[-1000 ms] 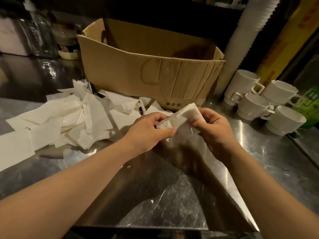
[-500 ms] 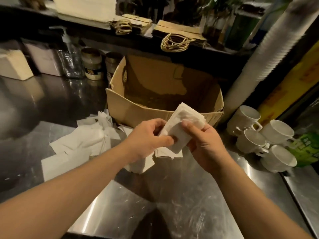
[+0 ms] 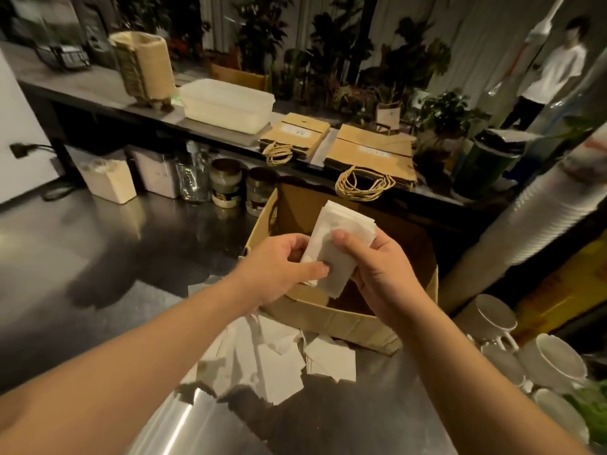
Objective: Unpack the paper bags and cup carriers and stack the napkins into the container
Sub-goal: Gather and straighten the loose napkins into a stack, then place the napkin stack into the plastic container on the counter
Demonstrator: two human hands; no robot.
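Both your left hand and right hand pinch the napkins above the box; square their edges before carrying them forward to the container.

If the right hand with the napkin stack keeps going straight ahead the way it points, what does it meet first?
Probably the far wall of the cardboard box, then the flat paper bags on the shelf. The right hand holds the napkin stack above the box; depth is unclear.

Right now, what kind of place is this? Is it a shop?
Probably the work counter of a café. A tall sleeve of white paper cups leans beside white ceramic mugs, and flat brown paper carrier bags lie on the raised shelf, with leafy potted plants behind.
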